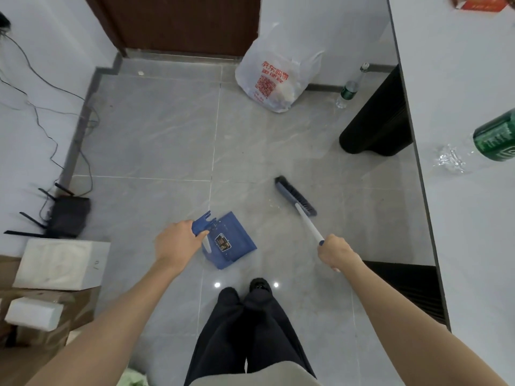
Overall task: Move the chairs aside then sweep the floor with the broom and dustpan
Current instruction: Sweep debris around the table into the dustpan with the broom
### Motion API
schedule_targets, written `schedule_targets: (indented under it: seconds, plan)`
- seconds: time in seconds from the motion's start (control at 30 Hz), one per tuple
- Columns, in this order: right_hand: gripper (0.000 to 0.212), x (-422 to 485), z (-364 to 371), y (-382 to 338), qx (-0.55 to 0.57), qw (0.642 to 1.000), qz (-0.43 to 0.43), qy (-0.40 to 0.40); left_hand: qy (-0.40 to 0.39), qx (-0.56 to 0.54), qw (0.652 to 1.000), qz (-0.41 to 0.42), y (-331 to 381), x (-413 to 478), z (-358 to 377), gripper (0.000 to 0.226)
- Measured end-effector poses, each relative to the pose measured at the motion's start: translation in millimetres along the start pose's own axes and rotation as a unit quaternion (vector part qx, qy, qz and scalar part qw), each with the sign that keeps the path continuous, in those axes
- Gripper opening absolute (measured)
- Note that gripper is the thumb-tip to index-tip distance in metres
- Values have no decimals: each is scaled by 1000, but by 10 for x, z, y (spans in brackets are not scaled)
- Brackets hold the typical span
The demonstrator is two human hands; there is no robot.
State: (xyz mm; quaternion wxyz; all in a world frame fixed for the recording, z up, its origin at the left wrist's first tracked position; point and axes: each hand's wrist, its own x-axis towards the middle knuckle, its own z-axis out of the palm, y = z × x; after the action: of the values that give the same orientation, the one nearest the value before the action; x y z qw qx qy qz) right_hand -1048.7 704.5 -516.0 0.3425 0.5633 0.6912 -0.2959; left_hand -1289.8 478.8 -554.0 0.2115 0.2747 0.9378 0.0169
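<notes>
Broom [299, 207]: its bristle head is down on the floor [156, 140], right of centre. It is near the table [459, 218] edge but apart from it. The white handle slants back to the right hand.
Right hand [335, 252]: fingers are curled round the blue end of the broom handle.
Dustpan [235, 242]: blue and tilted, left of the broom and apart from it, just ahead of the shoe [260, 285]. I cannot tell whether its lip touches the tile.
Left hand [178, 242]: wrapped round the dustpan handle, just below its toothed top.
Specks [274, 203]: a few pale bits lie on the tile just left of the bristles, between broom and dustpan.
Open room: the widest run of bare tile lies ahead of the dustpan, from the left skirting across to the bag and up to the door [178, 23].
Left edge: cables [41, 107] trail down the wall to a router [69, 215] on the floor. Boxes [58, 263] are stacked nearer the person.
Far edge: a pale scrap [140, 73] lies near the door threshold. The white bag [276, 76] stands right of the door, against the wall.
Right edge: the table's long edge runs front to back. Its black leg [379, 118] stands beyond the broom head, well apart from it. A floor bottle [348, 90] stands between bag and leg.
Table top: a green-labelled table bottle [496, 137] sits near the table edge, right of the broom.
</notes>
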Motion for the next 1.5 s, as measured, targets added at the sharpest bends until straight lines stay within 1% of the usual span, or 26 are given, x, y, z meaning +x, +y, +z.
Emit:
schedule_targets:
  seconds: [0.1,0.2,0.27,0.33,0.43,0.5,0.6,0.7,0.8,0.87,0.93,1.0,1.07,1.17,1.27,1.33,1.4,1.43,1.5]
  plan:
    - [17,-187,-66,-93,-55,997,-41,-36,4,-21,1000,-12,67,-85,-23,35]
    - [27,-378,-164,-116,-95,991,-45,-77,15,-30,999,-11,80,-140,-92,35]
    - [35,-462,-277,-55,-84,989,-62,-106,11,-36,999,-15,60,-180,-117,35]
    - [37,-563,-384,9,-73,987,-77,-121,-4,-44,999,-5,22,-205,-115,35]
    - [32,-731,-450,32,-70,984,-109,-120,-18,-57,998,-3,-113,-254,-114,36]
    - [30,-796,-430,7,-72,984,-116,-110,-9,-52,999,9,-147,-353,-205,37]
    - [31,-817,-350,-58,-80,986,-116,-88,9,-69,997,24,-203,-532,-262,28]
    - [28,-782,-250,-138,-75,988,-111,-74,-2,-81,997,4,-258,-676,-233,29]
    - [24,-764,-67,-208,-81,989,-116,-53,-18,-99,994,-38,-291,-755,-189,31]
    - [27,-792,103,-263,-99,985,-129,-62,-23,-106,993,-37,-289,-799,-159,31]
    - [23,-845,265,-333,-129,978,-139,-84,-26,-112,993,-32,-290,-838,-142,33]
    - [23,-856,317,-379,-149,974,-139,-100,-31,-118,992,-38,-298,-872,-140,34]
    - [20,-846,236,-426,-156,972,-135,-109,-30,-127,990,-48,-336,-888,-142,33]
    - [19,-907,34,-486,-137,973,-138,-123,-25,-149,986,-66,-426,-935,-185,30]
    - [20,-1024,-52,-552,-151,971,-154,-104,-15,-144,986,-80,-523,-1042,-185,30]
    - [22,-1101,-70,-612,-168,969,-167,-69,-6,-154,982,-104,-587,-1119,-161,31]
    - [30,-1112,-86,-658,-171,968,-179,-26,4,-178,975,-135,-644,-1166,-133,31]
    - [31,-1097,-83,-682,-173,967,-186,-8,9,-189,971,-147,-665,-1187,-125,32]
    - [24,-1028,-24,-723,-171,967,-188,20,19,-192,967,-164,-692,-1217,-112,33]
